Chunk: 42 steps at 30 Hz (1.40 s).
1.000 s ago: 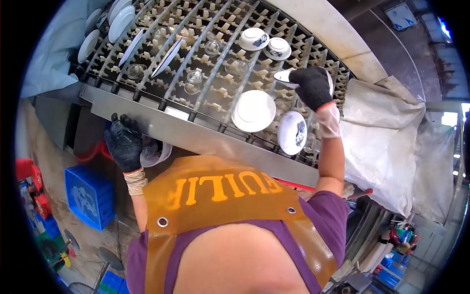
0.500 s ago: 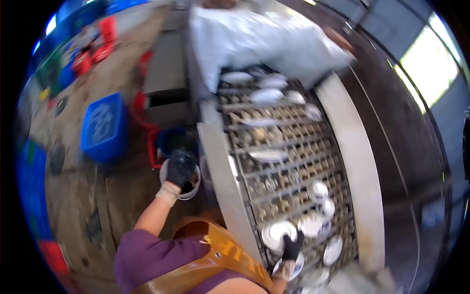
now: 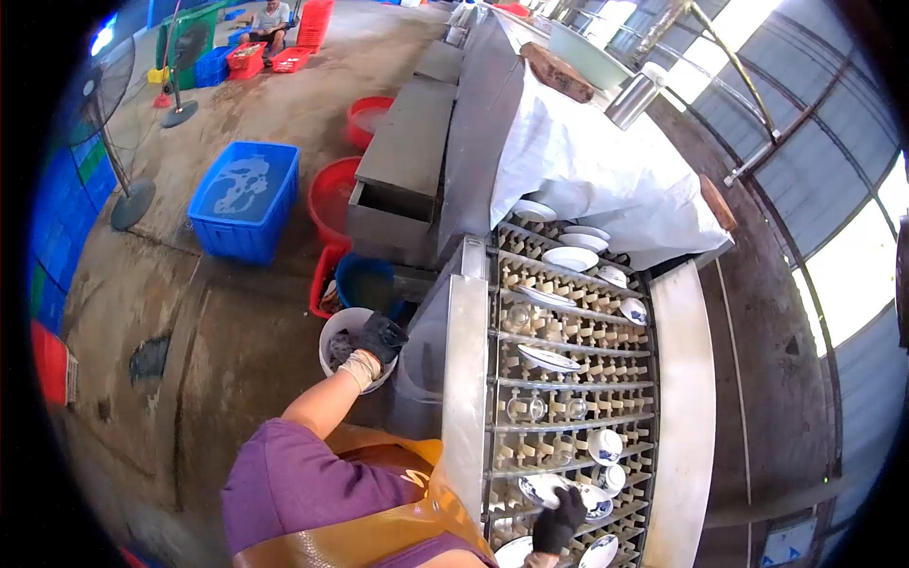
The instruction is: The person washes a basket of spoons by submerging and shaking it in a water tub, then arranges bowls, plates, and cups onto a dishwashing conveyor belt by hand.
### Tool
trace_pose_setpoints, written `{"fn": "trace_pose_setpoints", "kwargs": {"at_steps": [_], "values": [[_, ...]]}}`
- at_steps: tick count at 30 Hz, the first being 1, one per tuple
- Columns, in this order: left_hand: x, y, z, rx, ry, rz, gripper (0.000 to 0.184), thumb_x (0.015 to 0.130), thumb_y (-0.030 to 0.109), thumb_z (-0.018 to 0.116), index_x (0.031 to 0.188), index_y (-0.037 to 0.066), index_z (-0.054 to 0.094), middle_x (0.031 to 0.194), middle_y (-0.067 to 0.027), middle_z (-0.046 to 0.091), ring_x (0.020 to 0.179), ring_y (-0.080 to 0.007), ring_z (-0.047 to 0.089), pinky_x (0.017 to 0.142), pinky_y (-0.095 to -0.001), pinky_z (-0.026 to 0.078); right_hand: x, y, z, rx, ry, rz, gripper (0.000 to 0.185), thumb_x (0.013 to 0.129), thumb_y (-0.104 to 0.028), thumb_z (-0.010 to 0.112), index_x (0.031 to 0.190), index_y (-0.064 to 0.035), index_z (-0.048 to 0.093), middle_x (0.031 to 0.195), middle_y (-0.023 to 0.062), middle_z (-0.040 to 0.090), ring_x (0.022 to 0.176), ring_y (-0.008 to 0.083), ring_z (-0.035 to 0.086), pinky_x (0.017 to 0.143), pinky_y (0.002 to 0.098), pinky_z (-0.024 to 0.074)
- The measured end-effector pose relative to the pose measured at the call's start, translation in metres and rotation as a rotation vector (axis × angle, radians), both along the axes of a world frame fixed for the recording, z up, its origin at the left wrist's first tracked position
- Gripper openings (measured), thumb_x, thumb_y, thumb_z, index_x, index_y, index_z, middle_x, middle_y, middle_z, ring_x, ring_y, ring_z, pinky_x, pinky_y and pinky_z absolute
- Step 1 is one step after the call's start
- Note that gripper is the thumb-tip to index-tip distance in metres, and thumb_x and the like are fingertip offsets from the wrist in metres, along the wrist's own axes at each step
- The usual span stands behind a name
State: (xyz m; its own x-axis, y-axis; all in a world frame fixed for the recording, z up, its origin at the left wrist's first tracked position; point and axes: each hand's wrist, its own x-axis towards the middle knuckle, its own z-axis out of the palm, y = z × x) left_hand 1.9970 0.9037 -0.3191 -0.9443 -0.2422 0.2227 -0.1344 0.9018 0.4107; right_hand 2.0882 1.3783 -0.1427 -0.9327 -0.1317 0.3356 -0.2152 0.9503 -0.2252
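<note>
My left hand (image 3: 382, 338), in a dark glove, is over the right rim of a white bucket (image 3: 331, 327) with dark matter inside. Its fingers look bunched; what they hold, if anything, is hidden. My right hand (image 3: 561, 523), also gloved, is at the near end of a pegged conveyor rack (image 3: 606, 402). Its fingers close at the edge of a white plate (image 3: 540, 488) with a blue pattern. A blue-patterned bowl (image 3: 595, 502) sits just right of it, and cups (image 3: 606, 446) stand farther up. Another plate (image 3: 598, 552) lies to the right of my hand.
White sheeting (image 3: 606, 170) covers the rack's far end, over more plates (image 3: 570, 258). Metal side rails (image 3: 464, 379) flank the rack. On the left floor are a blue tub (image 3: 244, 204) of water, red basins (image 3: 333, 199) and a standing fan (image 3: 133, 204). A person (image 3: 272, 21) sits far back.
The view has swung and sharpened, bringing more of the far room into sight. My left hand has shifted to the bucket's right rim. My right hand stays among the dishes at the rack's near end.
</note>
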Motion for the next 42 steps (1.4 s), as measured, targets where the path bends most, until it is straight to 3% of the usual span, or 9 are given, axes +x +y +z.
{"fn": "trace_pose_setpoints", "kwargs": {"at_steps": [5, 8, 9, 14, 19, 21, 27, 31, 42], "values": [[0.024, -0.006, 0.07, -0.737, -0.154, -0.085, 0.031, 0.076, 0.029, 0.05, 0.091, 0.008, 0.067, 0.092, -0.0132, 0.064, 0.092, -0.0299, 0.058, 0.088, -0.0424, 0.041, 0.063, 0.103, -0.059, -0.454, 0.044, -0.314, 0.042, 0.072, -0.01, 0.063, 0.111, 0.0032, 0.054, 0.114, 0.0213, 0.053, 0.111, 0.0337, 0.048, 0.097, 0.0426, 0.0357], [-0.008, -0.036, 0.053, -0.524, 0.115, -0.237, 0.03, 0.079, 0.022, 0.05, 0.103, 0.006, 0.061, 0.104, -0.0127, 0.059, 0.1, -0.0272, 0.054, 0.092, -0.0383, 0.039, 0.105, 0.158, -0.113, -0.413, -0.601, -0.45, 0.06, 0.078, -0.025, 0.063, 0.128, 0.002, 0.043, 0.129, 0.0195, 0.048, 0.121, 0.0285, 0.044, 0.101, 0.0362, 0.0347], [-0.017, -0.04, 0.048, -0.393, 0.186, -0.324, 0.031, 0.08, 0.019, 0.05, 0.107, 0.005, 0.058, 0.108, -0.0125, 0.058, 0.103, -0.0263, 0.052, 0.094, -0.037, 0.038, 0.113, 0.144, -0.098, -0.06, -0.488, -0.388, 0.058, 0.076, -0.028, 0.065, 0.123, 0.0019, 0.048, 0.12, 0.0198, 0.054, 0.114, 0.0309, 0.05, 0.096, 0.0362, 0.0393], [-0.048, -0.038, 0.048, 0.018, -0.156, -0.683, 0.041, 0.085, 0.014, 0.05, 0.125, 0.004, 0.048, 0.129, -0.0113, 0.047, 0.12, -0.0213, 0.043, 0.102, -0.0325, 0.033, 0.145, 0.115, -0.05, -0.688, -0.423, -0.625, 0.027, 0.073, -0.017, 0.068, 0.096, -0.0027, 0.064, 0.085, 0.0123, 0.067, 0.076, 0.0208, 0.063, 0.07, 0.0322, 0.0484], [-0.017, 0.048, 0.106, 0.585, 0.411, -0.138, 0.031, 0.088, 0.015, 0.049, 0.112, -0.004, 0.054, 0.11, -0.017, 0.058, 0.099, -0.0249, 0.054, 0.09, -0.0333, 0.041, 0.113, 0.083, -0.008, -0.578, 0.031, -0.7, 0.031, 0.074, -0.025, 0.065, 0.093, -0.0007, 0.062, 0.08, 0.0164, 0.065, 0.071, 0.0281, 0.063, 0.066, 0.0355, 0.0486], [-0.02, 0.068, 0.116, 0.486, 0.469, -0.155, 0.035, 0.087, 0.018, 0.052, 0.114, -0.005, 0.052, 0.113, -0.0186, 0.055, 0.102, -0.0271, 0.053, 0.09, -0.0347, 0.041, 0.093, 0.055, 0.022, -1.083, -0.004, -0.631, 0.031, 0.074, -0.023, 0.065, 0.095, 0.0001, 0.06, 0.081, 0.0177, 0.064, 0.07, 0.0306, 0.062, 0.065, 0.036, 0.0482], [0.01, 0.134, 0.163, 0.45, 0.586, -0.158, 0.045, 0.084, 0.021, 0.059, 0.119, -0.006, 0.046, 0.113, -0.0192, 0.053, 0.101, -0.0315, 0.052, 0.09, -0.0384, 0.041, 0.148, 0.108, 0.0, 0.223, 0.279, -1.087, 0.057, 0.065, -0.024, 0.071, 0.116, -0.0073, 0.048, 0.105, 0.0154, 0.056, 0.1, 0.0331, 0.053, 0.086, 0.041, 0.0421], [0.01, 0.157, 0.155, 0.292, 0.652, -0.337, 0.03, 0.08, 0.012, 0.06, 0.106, -0.001, 0.056, 0.101, -0.0154, 0.058, 0.096, -0.0292, 0.054, 0.085, -0.0375, 0.042, 0.17, 0.146, -0.006, -0.252, -0.077, -1.165, 0.063, 0.062, -0.015, 0.066, 0.121, -0.0129, 0.046, 0.11, 0.0154, 0.058, 0.1, 0.0353, 0.056, 0.086, 0.0411, 0.0453], [0.032, 0.177, 0.161, 0.254, 0.446, -0.474, 0.023, 0.078, 0.007, 0.058, 0.1, 0.001, 0.06, 0.099, -0.0153, 0.059, 0.088, -0.0278, 0.056, 0.079, -0.0368, 0.044, 0.025, 0.165, 0.017, 0.244, 0.082, -0.095, 0.023, 0.068, -0.01, 0.056, 0.088, -0.0158, 0.065, 0.093, 0.0094, 0.063, 0.094, 0.0305, 0.056, 0.085, 0.0407, 0.0417]]}}
